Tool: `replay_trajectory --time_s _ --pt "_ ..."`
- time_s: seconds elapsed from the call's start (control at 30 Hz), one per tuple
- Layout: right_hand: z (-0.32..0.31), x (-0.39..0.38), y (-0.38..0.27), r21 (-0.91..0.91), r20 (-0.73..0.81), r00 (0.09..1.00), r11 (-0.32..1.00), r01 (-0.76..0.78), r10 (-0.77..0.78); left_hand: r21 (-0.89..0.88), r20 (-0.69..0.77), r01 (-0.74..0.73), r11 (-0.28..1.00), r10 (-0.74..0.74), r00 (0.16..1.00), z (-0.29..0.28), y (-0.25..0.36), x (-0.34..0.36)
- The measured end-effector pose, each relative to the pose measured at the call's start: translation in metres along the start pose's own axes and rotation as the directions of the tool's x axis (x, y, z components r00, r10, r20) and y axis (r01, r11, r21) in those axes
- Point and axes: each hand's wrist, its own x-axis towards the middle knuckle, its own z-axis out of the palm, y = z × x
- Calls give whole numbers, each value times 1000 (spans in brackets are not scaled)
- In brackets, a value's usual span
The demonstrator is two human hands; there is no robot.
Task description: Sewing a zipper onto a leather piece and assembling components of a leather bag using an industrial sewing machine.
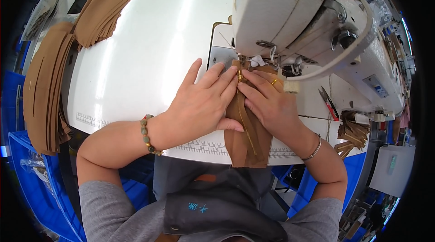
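Observation:
A brown fabric piece [260,149] lies under the sewing machine's needle area [241,59] and hangs slightly over the table's front edge. Along it runs a zipper [247,126] with gold teeth; its gold slider sits near the fingertips of both hands. My left hand [195,101] rests flat with fingers spread, its fingertips and thumb touching the fabric left of the zipper. From the right, my right hand [276,108] presses down on the fabric beside the zipper, fingers extended and thumb apart. The contact at the needle is partly hidden by the machine head [272,11].
Stacks of brown fabric pieces [47,88] lie at the left, with another pile [102,13] farther back. Red-handled snips [330,105] lie right of my right hand, near bundled zippers [352,131]. Blue bins [43,183] stand below the table. A printed ruler [199,147] follows the front edge.

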Motion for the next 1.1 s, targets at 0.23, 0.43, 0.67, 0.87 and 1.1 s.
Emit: replay_trajectory --time_s 0.23,0.43,0.67,0.87,1.1 --pt "-4 -1 -2 18 125 990 998 -65 62 -6 -31 -2 1000 1 1000 3 -1 1" --pt "-1 -2 -2 15 140 987 997 -77 74 -5 -35 7 1000 -7 999 3 -2 3" --pt "-4 -1 -3 23 145 985 995 -98 94 -11 -39 17 1000 -17 999 2 -2 3" --pt "-3 -1 -3 8 142 985 995 -97 95 -5 -32 24 1000 -24 999 1 -2 4" --pt "-5 0 -4 -3 115 991 998 -69 69 -24 -20 18 1000 -18 1000 1 -1 4"
